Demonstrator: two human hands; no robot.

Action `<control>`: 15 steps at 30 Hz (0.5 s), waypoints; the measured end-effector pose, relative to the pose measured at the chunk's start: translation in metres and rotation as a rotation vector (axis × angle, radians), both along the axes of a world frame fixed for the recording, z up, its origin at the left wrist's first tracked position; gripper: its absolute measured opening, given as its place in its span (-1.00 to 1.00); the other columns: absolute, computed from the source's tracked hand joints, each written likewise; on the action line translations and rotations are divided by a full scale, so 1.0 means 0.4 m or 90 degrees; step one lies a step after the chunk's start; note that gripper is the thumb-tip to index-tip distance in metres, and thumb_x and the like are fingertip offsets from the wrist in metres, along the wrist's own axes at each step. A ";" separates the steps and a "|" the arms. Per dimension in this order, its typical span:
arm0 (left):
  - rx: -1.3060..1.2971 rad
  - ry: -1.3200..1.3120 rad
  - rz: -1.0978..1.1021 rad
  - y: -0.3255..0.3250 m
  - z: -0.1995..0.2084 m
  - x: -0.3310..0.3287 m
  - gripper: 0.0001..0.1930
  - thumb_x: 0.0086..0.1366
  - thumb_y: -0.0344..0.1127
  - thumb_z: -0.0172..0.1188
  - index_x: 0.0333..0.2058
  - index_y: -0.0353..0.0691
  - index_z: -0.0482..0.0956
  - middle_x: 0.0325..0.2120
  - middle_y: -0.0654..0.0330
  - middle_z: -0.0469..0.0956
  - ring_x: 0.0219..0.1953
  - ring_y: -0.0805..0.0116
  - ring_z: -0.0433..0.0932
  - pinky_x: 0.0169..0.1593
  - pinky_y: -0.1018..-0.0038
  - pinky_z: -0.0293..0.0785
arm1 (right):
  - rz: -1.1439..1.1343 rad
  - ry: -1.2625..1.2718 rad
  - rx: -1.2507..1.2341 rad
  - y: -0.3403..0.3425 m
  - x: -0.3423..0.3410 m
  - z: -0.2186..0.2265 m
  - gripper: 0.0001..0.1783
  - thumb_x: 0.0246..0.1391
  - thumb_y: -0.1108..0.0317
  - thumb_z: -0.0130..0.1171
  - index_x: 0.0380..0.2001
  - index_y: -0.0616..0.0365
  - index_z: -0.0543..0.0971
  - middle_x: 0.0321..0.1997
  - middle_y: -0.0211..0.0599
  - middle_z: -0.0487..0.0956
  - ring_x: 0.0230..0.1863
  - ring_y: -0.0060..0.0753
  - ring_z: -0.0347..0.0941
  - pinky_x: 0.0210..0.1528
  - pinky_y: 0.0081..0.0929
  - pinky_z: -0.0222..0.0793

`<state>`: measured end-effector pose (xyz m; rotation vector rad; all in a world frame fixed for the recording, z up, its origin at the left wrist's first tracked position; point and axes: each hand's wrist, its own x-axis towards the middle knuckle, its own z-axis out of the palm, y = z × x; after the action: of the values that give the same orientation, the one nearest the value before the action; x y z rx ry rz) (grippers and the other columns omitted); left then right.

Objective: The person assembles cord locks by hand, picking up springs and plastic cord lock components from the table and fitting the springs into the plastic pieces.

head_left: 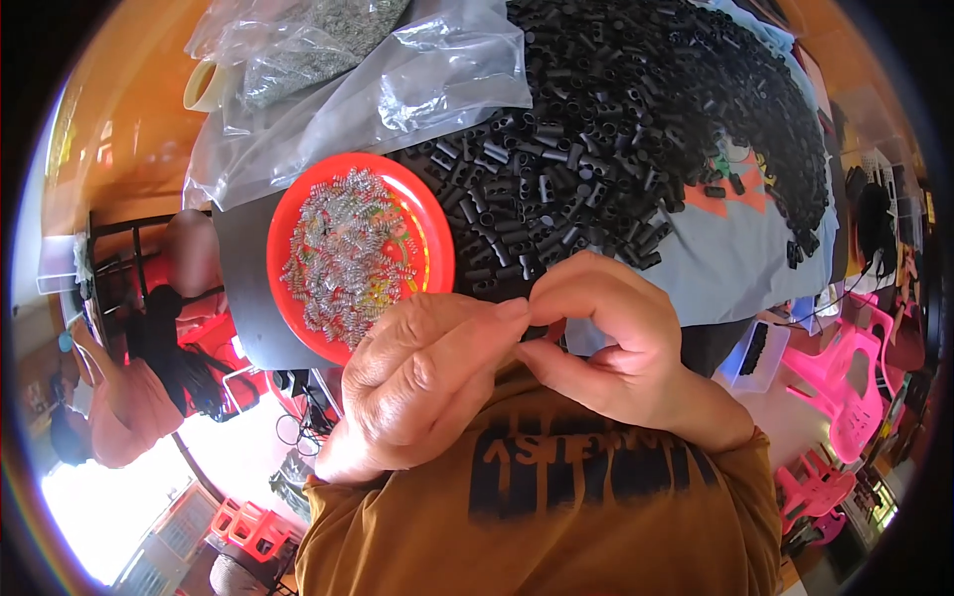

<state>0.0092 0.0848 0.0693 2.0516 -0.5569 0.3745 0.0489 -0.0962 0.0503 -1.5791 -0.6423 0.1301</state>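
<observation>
My left hand [422, 372] and my right hand [621, 343] meet fingertip to fingertip in front of my chest. Thumb and index finger of the right hand pinch what looks like a small black plastic piece [537, 333], mostly covered by the fingers. The left hand's fingers are pressed together at its near end; whatever they grip is hidden. Just beyond the left hand lies a red plate [437, 233] holding many small metal coil springs [348, 248]. A large heap of short black plastic tube-like pieces [596, 129] spreads across the table behind both hands.
Clear plastic bags [427, 70], one with a mass of springs [318, 45], lie at the far left. A light blue cloth [715, 263] sits under the heap on the right. Pink plastic chairs [845, 377] stand at right, and another person [129, 397] sits at left.
</observation>
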 end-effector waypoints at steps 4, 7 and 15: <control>0.024 -0.028 -0.020 -0.012 -0.004 0.006 -0.53 -0.20 -0.75 0.21 -0.18 -0.46 0.53 -0.32 0.01 0.58 -0.39 0.20 0.58 -0.36 0.42 0.54 | -0.019 0.002 -0.008 -0.009 -0.004 -0.008 -0.73 -0.24 0.61 0.34 -0.39 0.20 0.52 -0.40 -0.32 0.49 -0.50 -0.46 0.44 -0.57 -0.59 0.36; 0.036 -0.060 -0.024 -0.022 -0.007 0.012 -0.53 -0.22 -0.73 0.21 -0.19 -0.46 0.53 -0.32 0.01 0.58 -0.39 0.20 0.58 -0.36 0.42 0.54 | -0.025 0.015 -0.003 -0.015 -0.006 -0.012 -0.73 -0.25 0.60 0.34 -0.40 0.19 0.52 -0.42 -0.34 0.49 -0.51 -0.46 0.43 -0.58 -0.60 0.34; 0.058 -0.072 -0.027 -0.035 -0.011 0.013 -0.53 -0.20 -0.71 0.23 -0.18 -0.45 0.52 -0.32 0.01 0.59 -0.38 0.19 0.58 -0.36 0.41 0.54 | -0.031 0.006 0.015 -0.024 -0.005 -0.024 -0.74 -0.25 0.61 0.33 -0.41 0.19 0.52 -0.44 -0.33 0.48 -0.52 -0.44 0.41 -0.56 -0.56 0.31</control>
<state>0.0142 0.0707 0.0651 2.1116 -0.6953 0.4495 0.0470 -0.1058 0.0408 -1.5689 -0.5959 0.0930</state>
